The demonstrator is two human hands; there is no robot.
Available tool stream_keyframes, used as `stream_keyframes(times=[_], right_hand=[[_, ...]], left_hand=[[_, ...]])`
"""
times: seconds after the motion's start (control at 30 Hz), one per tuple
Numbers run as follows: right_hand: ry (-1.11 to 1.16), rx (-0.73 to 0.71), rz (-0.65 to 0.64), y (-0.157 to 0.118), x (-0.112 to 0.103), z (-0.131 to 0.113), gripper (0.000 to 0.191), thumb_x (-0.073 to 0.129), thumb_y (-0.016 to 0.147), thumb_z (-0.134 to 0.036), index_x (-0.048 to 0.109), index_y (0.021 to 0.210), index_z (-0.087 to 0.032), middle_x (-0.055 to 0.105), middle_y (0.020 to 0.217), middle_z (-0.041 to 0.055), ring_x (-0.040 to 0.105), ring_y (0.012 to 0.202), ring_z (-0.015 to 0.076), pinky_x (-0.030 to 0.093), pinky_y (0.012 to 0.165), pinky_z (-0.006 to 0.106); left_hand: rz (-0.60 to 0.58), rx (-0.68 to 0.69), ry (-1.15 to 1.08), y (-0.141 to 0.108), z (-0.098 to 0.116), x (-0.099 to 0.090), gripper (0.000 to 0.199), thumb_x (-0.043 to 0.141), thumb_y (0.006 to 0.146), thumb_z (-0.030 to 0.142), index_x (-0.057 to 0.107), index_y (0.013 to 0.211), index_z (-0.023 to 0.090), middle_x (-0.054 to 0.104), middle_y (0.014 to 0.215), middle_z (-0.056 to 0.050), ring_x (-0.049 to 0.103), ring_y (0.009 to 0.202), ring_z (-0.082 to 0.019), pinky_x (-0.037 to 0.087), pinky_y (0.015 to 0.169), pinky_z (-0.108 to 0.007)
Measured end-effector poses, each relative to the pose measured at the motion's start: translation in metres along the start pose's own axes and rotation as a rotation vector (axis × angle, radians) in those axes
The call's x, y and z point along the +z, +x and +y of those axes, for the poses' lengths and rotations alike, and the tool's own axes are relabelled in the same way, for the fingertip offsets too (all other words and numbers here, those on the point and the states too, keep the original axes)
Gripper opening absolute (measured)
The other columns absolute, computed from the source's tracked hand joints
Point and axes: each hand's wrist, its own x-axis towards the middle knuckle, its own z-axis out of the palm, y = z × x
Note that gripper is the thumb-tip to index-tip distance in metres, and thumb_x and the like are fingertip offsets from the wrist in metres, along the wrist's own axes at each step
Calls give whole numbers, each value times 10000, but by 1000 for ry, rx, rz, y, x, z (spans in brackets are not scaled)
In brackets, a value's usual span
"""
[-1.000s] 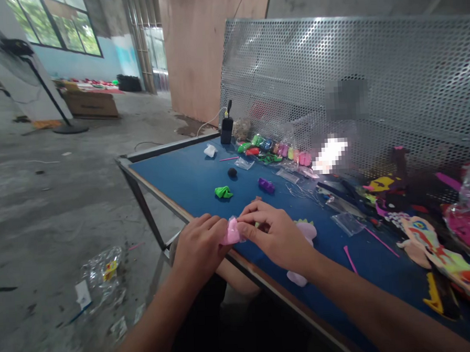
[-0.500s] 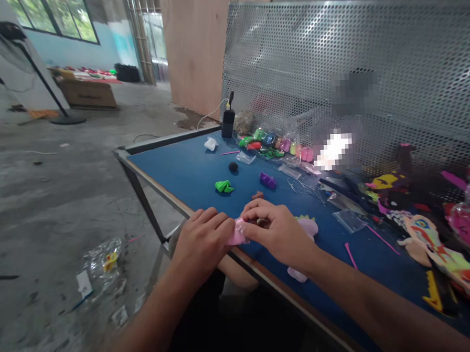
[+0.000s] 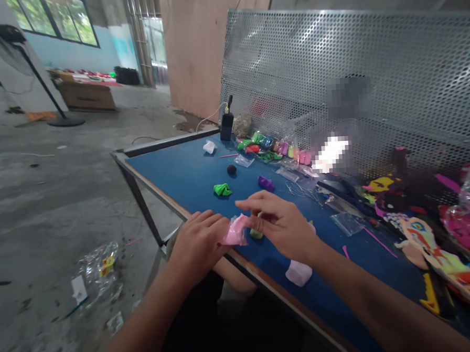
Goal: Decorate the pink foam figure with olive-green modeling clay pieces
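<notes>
My left hand is closed around a clear plastic packet of soft pink clay, over the table's near edge. From the packet's open end a tongue of clay sticks up towards my right hand. The thumb and a bent finger of that hand pinch its tip, while the index finger stretches out above. Beneath my right hand lies a yellow-green lump, partly covered. A pale lilac clay piece rests by my right wrist. Further in are a bright green lump, a purple lump and a black ball.
The blue table has a metal rim. Clay packs line the back below a perforated metal panel. A black device stands at the far corner. Colourful cut-outs crowd the right. Plastic litter lies on the floor.
My right hand has drawn slightly up and right from the packet, its index finger straightening. More pink clay now shows out of the plastic. The left hand stays nearly in place.
</notes>
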Motion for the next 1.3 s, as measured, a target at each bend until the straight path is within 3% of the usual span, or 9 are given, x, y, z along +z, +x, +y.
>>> stream_keyframes(times=[0.1,0.2,0.27,0.37,0.5,0.63,0.97,1.1,1.3], right_hand=[[18,-67,-86,1,-3,1,156,661,944,-227,785,997,-304,702,941,4,651,865,168,506,877,351],[11,-50,-10,2,-3,1,77,704,919,-258,776,900,-273,718,851,-8,657,802,173,487,934,377],[-29,-43,33,2,-2,1,104,702,924,-318,758,866,-253,716,797,-12,648,745,170,490,902,360],[-131,-112,35,1,-1,1,266,626,970,-405,722,796,-228,703,756,-2,634,711,160,487,794,303],[-244,-162,38,-2,3,2,363,532,1017,-440,653,768,-204,662,713,4,604,670,145,434,673,257],[-329,-147,58,-4,6,2,413,501,1028,-448,594,719,-190,585,639,0,551,616,146,389,630,270],[193,182,53,-1,8,10,145,653,931,-340,687,926,-200,667,749,3,653,633,144,520,618,276],[265,206,81,-2,9,7,97,704,885,-304,679,911,-213,684,803,4,676,701,154,552,698,305],[274,253,113,1,10,6,176,690,898,-359,612,903,-201,617,760,-10,612,621,130,520,598,280]], left_hand=[[-49,37,-93,4,2,-3,264,561,947,317,569,711,200,655,718,-22,578,705,-198,409,671,-336],[-26,-31,-260,4,7,-2,239,609,928,372,598,761,201,664,722,-14,608,711,-192,435,667,-318],[4,-105,-365,2,13,-1,226,654,900,410,641,978,198,714,855,-31,645,766,-195,466,688,-311],[23,-187,-470,1,22,1,500,682,868,470,556,1270,201,732,1075,-70,681,852,-208,502,725,-315],[28,-227,-438,4,32,0,237,590,936,425,633,1008,204,721,822,-15,654,701,-186,462,630,-290],[62,-163,-303,5,31,-2,249,478,1000,327,598,818,206,689,764,-9,636,735,-194,430,692,-323],[141,-227,-401,7,18,-5,218,531,961,269,655,1133,222,759,1035,-57,692,915,-212,497,814,-363],[211,-193,-386,12,17,-3,171,607,926,293,725,1044,256,779,906,-21,680,827,-211,495,804,-377],[233,-231,-509,13,15,-2,156,606,949,271,754,906,249,742,800,15,653,737,-144,494,713,-273]])
